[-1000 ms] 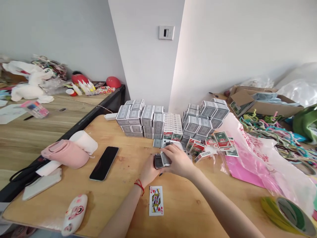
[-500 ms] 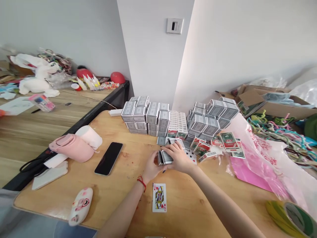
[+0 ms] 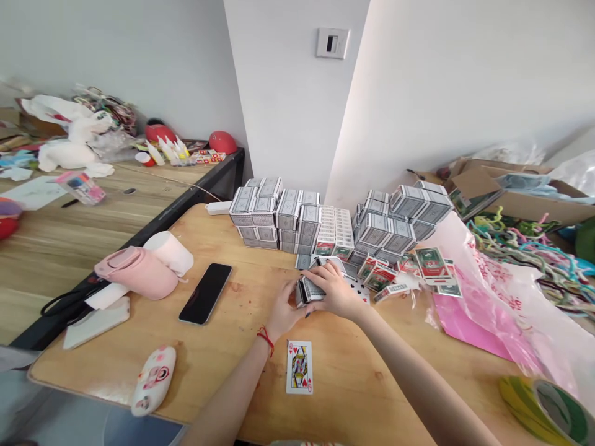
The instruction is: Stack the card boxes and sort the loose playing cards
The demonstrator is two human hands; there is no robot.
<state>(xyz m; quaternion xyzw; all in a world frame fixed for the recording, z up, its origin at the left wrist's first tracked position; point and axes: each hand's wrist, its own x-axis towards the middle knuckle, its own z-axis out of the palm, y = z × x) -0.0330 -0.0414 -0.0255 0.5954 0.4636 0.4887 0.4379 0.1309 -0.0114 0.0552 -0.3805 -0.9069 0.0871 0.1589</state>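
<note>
My left hand (image 3: 282,311), with a red string on its wrist, closes round the near left side of a grey patterned playing-card box (image 3: 304,292). My right hand (image 3: 338,296) lies over the same box from the right, its fingers curled on the top; a dark gap shows along the box's edge. What the right fingertips press is partly hidden. Just behind the hands lies a white-edged grey card piece (image 3: 335,265), partly covered. Face-up playing cards (image 3: 361,292) peek out beside the right hand. Nearer to me, a queen of hearts card (image 3: 300,367) lies face up.
Stacked grey card boxes (image 3: 288,214) stand behind, with another stack (image 3: 388,229) to the right. Red-green card packs (image 3: 379,274) lie loose near pink plastic wrap (image 3: 469,322). Leftward are a phone (image 3: 205,293), a pink cup (image 3: 139,272) and a white case (image 3: 154,380); yellow tape (image 3: 525,402) sits at right.
The view has shifted slightly. Both hands stay on the box, which has turned a little, and its dark gap looks different. At far left, a red and purple object has come into view.
</note>
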